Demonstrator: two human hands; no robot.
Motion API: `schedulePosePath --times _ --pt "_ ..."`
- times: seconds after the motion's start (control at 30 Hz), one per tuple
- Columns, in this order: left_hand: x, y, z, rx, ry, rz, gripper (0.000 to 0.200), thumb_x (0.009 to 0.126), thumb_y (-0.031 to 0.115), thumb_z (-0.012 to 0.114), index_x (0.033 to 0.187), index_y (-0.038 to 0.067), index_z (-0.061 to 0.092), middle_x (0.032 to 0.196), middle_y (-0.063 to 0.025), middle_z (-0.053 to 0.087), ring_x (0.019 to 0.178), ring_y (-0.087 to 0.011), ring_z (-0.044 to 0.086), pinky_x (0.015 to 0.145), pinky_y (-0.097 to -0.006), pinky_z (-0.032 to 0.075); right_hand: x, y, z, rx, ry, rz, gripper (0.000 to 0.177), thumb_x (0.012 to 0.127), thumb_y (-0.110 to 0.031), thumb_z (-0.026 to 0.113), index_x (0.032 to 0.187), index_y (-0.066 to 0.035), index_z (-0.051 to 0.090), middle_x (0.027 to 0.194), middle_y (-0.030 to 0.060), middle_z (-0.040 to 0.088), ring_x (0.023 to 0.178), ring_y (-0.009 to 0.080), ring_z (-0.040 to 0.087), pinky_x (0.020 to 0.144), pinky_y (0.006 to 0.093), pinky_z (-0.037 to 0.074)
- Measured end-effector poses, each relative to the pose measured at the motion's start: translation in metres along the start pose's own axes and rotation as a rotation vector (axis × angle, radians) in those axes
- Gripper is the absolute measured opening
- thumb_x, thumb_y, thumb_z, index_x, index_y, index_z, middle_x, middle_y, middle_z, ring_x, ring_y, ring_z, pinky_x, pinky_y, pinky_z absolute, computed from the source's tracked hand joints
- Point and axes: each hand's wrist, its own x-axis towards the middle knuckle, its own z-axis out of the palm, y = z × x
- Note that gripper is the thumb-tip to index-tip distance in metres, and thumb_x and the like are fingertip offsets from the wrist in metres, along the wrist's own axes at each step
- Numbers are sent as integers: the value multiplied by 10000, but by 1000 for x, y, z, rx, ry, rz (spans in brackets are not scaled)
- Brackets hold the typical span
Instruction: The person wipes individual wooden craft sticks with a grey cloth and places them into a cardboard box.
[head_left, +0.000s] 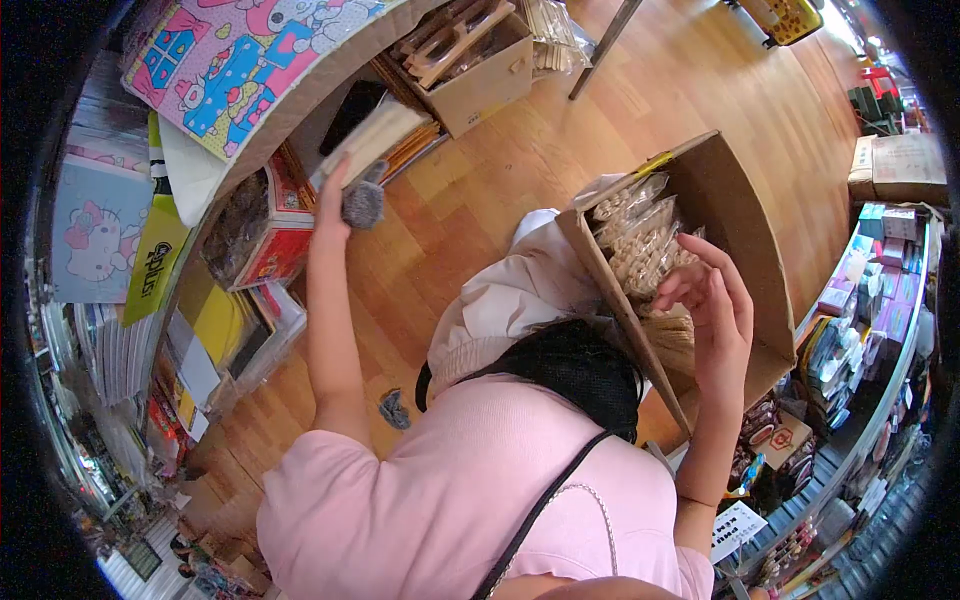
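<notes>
At the left, my left hand (pixel 331 207) is closed round the near end of a pale, thick book-like block (pixel 376 139), with most of its fingers hidden. A fluffy grey clump (pixel 363 204) sits right beside that hand. On the right, my right hand (pixel 716 292) is raised over a tall cardboard box (pixel 762 235), its fingers loosely bent and apart, with nothing in them. Clear plastic packets of light wooden pieces (pixel 637 235) fill part of this box, and the fingertips overlap them in this view.
Another carton (pixel 484 80) with wooden pieces stands at the back, near a thin metal leg (pixel 604 48). Shelves of notebooks (pixel 95 225) line the left. Packed goods (pixel 880 280) crowd the right. A small grey item (pixel 395 408) lies on the wooden floor (pixel 440 200).
</notes>
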Motion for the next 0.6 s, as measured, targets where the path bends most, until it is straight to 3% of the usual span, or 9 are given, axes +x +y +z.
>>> schedulePosePath --times 0.07,0.2,0.3,0.4,0.47,0.5,0.57,0.6 --pt "5 -12 11 -28 21 -159 424 820 418 575 1026 48 589 784 -98 635 602 -212 615 540 -353 524 1 0 0 -1 8 -1 354 940 -213 361 1165 25 496 799 97 586 734 148 558 719 271 453" --pt "-3 -20 22 -160 -40 -180 428 825 428 563 1050 64 579 817 -93 639 607 -221 617 541 -356 524 0 0 -2 4 27 -11 343 938 -216 372 1149 20 505 787 88 581 726 143 554 715 271 449" --pt "-11 -13 22 -190 -42 -91 415 834 413 555 1070 71 567 845 -89 639 592 -223 612 535 -344 520 1 -1 -2 -5 27 -10 339 938 -217 376 1142 18 510 785 86 579 725 142 554 711 271 446" --pt "4 -4 2 -262 -42 27 435 846 430 528 1095 74 544 895 -103 631 661 -249 617 585 -406 522 1 1 -3 8 33 -8 334 938 -214 377 1137 16 514 783 85 578 721 142 553 707 271 445" --pt "13 9 -3 -391 107 50 506 853 466 486 1148 55 510 993 -118 599 818 -253 600 726 -379 502 2 1 -3 25 31 -14 331 938 -212 377 1135 16 516 782 84 578 717 142 553 705 271 444" --pt "36 9 -20 -389 107 50 506 853 466 486 1148 55 510 993 -118 599 818 -253 600 726 -379 502 2 0 -3 17 30 -12 329 938 -209 376 1133 15 517 779 84 578 712 141 553 704 272 444" --pt "89 -1 -62 -576 -466 187 485 865 459 450 1114 48 521 990 -137 597 824 -267 596 723 -405 495 2 0 -2 12 30 -10 326 938 -207 376 1131 14 519 776 83 577 708 141 552 702 273 444" --pt "87 2 -59 -574 -470 186 485 865 459 450 1114 48 521 990 -137 597 824 -267 596 723 -405 495 2 0 -2 11 35 -12 325 938 -206 375 1129 14 520 773 82 576 704 141 552 700 271 445"
